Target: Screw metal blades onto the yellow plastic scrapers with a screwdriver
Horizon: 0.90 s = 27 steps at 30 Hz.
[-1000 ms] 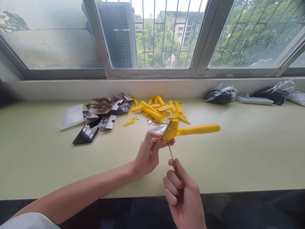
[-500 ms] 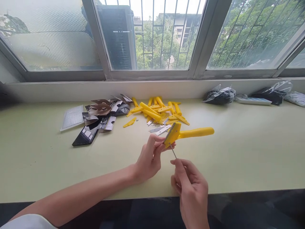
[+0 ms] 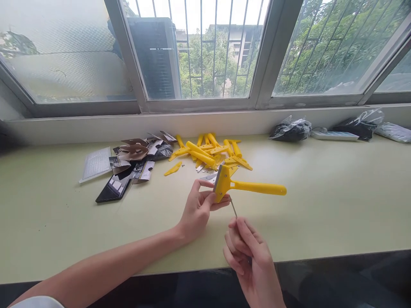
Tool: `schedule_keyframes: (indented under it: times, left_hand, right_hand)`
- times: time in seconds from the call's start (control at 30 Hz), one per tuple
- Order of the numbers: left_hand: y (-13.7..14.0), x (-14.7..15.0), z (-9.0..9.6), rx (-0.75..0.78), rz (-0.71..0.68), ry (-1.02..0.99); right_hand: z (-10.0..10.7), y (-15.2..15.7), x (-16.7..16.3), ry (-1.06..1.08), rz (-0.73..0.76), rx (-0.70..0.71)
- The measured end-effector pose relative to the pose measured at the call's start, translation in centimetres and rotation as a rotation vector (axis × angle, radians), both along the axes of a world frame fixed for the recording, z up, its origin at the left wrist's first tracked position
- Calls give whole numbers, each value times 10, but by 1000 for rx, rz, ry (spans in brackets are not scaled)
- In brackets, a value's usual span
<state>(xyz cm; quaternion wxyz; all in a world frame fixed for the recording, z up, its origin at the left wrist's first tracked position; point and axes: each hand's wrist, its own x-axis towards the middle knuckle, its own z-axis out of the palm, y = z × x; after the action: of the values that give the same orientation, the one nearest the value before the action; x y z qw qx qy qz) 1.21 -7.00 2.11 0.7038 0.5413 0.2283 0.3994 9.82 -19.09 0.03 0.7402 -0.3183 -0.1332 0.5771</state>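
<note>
Head view: a yellow plastic scraper with a broad flat head and a long rounded handle (image 3: 245,186) is held up above the front half of the counter, its handle pointing right and a grey metal strip along the head's left edge. The left hand (image 3: 196,211) is closed on the lower part of that head, thumb in front and fingers behind. The right hand (image 3: 250,250) has its fingers curled and pinches a thin metal rod (image 3: 233,208), whose tip is just beside the head; whether it touches the left fingers is unclear. Beyond the scraper, flat silver metal blades (image 3: 208,177) lie before a heap of yellow plastic handles and plates (image 3: 204,155). Left of these are a loose yellow pointed plate (image 3: 173,168), opened brown-and-black cardboard packaging (image 3: 136,149), a glossy black rectangular device (image 3: 112,189) and a translucent white flat case (image 3: 95,165). Clear plastic bags with black contents (image 3: 291,129) rest at the back right of the pale green counter (image 3: 321,205).
</note>
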Motion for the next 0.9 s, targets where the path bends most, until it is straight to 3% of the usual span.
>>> schedule_keyframes:
  times: [0.13, 0.33, 0.53, 0.73, 0.9]
  left_hand:
    - [12, -1, 0, -166, 58, 18]
    - [21, -6, -2, -272, 45, -57]
    - [37, -19, 7, -300, 61, -123]
    - [50, -27, 18, -230, 39, -116]
    - [46, -17, 26, -71, 38, -29]
  right_hand:
    - [-9, -8, 0, -232, -150, 21]
    - [-17, -16, 9, -479, -324, -14]
    - [-16, -18, 4, -618, -359, -101]
    - [-14, -12, -7, -974, -412, -45]
    - [-18, -5, -13, -1011, -412, 34]
